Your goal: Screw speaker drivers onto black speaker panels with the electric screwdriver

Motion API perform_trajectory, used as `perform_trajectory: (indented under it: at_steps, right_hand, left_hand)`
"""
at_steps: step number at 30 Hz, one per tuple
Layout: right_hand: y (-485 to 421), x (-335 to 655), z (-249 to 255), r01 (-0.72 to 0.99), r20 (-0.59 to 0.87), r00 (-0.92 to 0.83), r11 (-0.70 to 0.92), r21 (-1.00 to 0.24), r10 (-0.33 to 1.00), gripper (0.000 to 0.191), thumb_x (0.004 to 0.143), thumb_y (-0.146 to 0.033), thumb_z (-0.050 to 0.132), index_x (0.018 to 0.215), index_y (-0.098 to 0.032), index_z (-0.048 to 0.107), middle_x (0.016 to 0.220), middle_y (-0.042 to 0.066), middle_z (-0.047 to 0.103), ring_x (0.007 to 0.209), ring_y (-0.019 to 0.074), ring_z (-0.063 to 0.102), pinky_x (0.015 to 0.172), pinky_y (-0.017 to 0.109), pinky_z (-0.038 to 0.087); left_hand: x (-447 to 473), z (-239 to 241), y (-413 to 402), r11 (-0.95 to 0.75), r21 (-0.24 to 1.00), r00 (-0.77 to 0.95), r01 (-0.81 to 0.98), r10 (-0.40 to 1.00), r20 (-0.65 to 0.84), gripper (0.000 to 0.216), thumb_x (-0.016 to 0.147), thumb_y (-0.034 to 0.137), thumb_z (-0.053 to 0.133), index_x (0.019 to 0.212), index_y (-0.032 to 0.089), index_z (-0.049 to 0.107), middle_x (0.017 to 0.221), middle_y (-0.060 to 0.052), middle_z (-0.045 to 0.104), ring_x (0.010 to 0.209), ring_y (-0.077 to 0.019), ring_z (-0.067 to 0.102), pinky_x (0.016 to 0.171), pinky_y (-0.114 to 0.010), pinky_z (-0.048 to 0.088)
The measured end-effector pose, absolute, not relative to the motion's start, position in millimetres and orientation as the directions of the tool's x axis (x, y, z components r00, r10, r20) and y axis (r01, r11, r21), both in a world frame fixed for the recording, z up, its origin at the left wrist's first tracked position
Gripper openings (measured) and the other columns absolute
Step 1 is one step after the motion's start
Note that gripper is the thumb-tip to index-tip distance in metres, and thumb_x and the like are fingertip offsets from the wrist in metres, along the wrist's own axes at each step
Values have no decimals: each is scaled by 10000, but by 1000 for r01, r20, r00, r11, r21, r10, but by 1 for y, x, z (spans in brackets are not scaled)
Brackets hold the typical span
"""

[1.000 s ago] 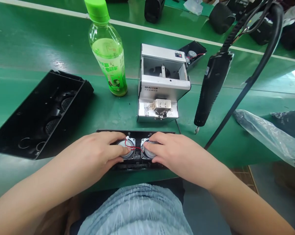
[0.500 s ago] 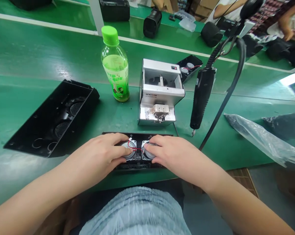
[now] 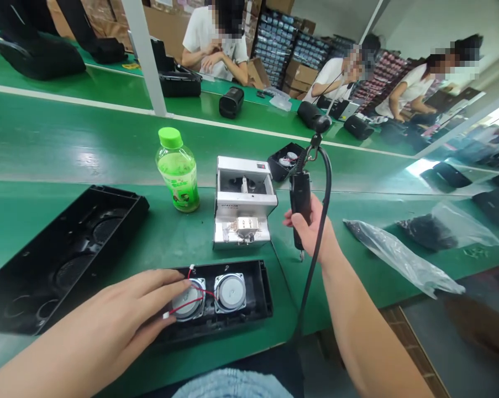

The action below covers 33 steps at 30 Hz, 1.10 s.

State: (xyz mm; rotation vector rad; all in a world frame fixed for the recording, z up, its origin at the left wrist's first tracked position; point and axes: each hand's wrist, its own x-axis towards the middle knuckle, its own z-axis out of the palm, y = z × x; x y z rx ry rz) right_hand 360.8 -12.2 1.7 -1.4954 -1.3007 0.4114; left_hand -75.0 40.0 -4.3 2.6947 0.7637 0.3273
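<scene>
Speaker housing (image 3: 257, 293), a shallow black tray, lies at the lower centre of the frame on the near edge of the green bench (image 3: 46, 160), with two round silver speaker drivers (image 3: 230, 292) seated side by side in it. The left hand (image 3: 125, 315) lies flat over the tray's left end, fingers spread and closed on nothing, fingertips touching the left driver beside a thin red wire (image 3: 187, 304) that loops across it. The right hand (image 3: 313, 229) is raised right of centre, wrapped around the black body of an electric screwdriver (image 3: 301, 199) that hangs upright from a thick black cable (image 3: 324, 182); its bit points down at the bench just beyond the tray's right end.

Just behind the tray stands a silver screw feeder (image 3: 243, 204), and left of that a green bottle (image 3: 177, 170) with a green cap. A larger black speaker shell (image 3: 58, 260) lies open at the left. A small black tray of parts (image 3: 284, 160) sits behind the feeder. Clear plastic bags (image 3: 398, 257) lie at the right. Along the top of the frame, other people sit at a farther bench among black speakers (image 3: 231, 103).
</scene>
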Motion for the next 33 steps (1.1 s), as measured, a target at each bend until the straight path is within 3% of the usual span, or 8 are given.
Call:
perform_trajectory:
  at_steps: [4, 8, 11, 15, 18, 22, 30, 33]
  right_hand:
    - [-11, 350, 15, 311, 289, 399, 168, -935, 870, 496, 1044, -579, 662, 1383, -226, 580, 863, -33, 653, 613, 117, 627, 574, 275, 563]
    - [-26, 326, 61, 152, 315, 431, 276, -949, 845, 696, 1043, -822, 151, 1317, -303, 526, 726, -52, 519, 505, 160, 553, 483, 308, 460]
    - [-27, 301, 98, 74, 392, 427, 401, -913, 814, 614, 1062, -786, 157, 1212, -336, 546, 687, -52, 497, 470, 165, 519, 452, 310, 423]
    - [-9, 269, 124, 65, 512, 287, 516, -854, 810, 505, 996, -829, 424, 1091, -340, 510, 630, -59, 570, 408, 183, 529, 432, 345, 472]
    - [10, 250, 122, 117, 552, 264, 542, -832, 791, 542, 990, -853, 354, 1038, -327, 479, 615, -53, 563, 398, 191, 539, 410, 345, 479]
    - [27, 235, 105, 120, 540, 224, 527, -842, 811, 600, 940, -894, 382, 1051, -317, 509, 582, -37, 560, 389, 204, 518, 380, 351, 457]
    - [32, 227, 91, 173, 428, 346, 392, -904, 835, 655, 987, -875, 187, 1165, -327, 498, 614, -30, 504, 423, 200, 496, 431, 344, 435]
    - [30, 230, 89, 93, 429, 346, 425, -901, 834, 639, 1033, -820, 202, 1210, -315, 550, 640, -22, 525, 455, 196, 518, 447, 340, 446]
  left_hand:
    - [-79, 5, 34, -753, 427, 764, 501, 617, 190, 371, 1056, 334, 652, 1414, 414, 709, 1438, 43, 765, 1165, -226, 811, 1025, -292, 653]
    - [-54, 10, 9, -732, 476, 656, 487, 667, 354, 342, 1050, 344, 672, 1391, 360, 690, 1394, -13, 765, 1165, -231, 776, 1015, -322, 627]
    - [-20, 12, -6, -797, 393, 684, 459, 599, 416, 308, 1041, 295, 668, 1341, 315, 733, 1340, -56, 790, 1117, -274, 766, 941, -404, 628]
    - [15, 13, -12, -797, 298, 770, 526, 595, 230, 287, 968, 257, 767, 1252, 232, 802, 1219, -110, 823, 1017, -338, 775, 902, -531, 642]
    - [25, 16, -8, -733, 320, 769, 600, 639, 19, 249, 997, 278, 757, 1236, 250, 817, 1205, -108, 816, 1036, -348, 771, 934, -590, 636]
    - [27, 24, 1, -674, 348, 753, 652, 628, -195, 245, 1032, 259, 713, 1255, 293, 811, 1191, -79, 803, 1077, -334, 748, 934, -557, 621]
    - [27, 25, 6, -644, 391, 749, 658, 613, -251, 272, 1045, 279, 695, 1288, 315, 810, 1171, -63, 801, 1081, -336, 745, 912, -530, 592]
    - [25, 23, 4, -651, 384, 751, 655, 617, -234, 276, 1041, 277, 704, 1292, 314, 814, 1194, -68, 806, 1070, -323, 757, 917, -511, 587]
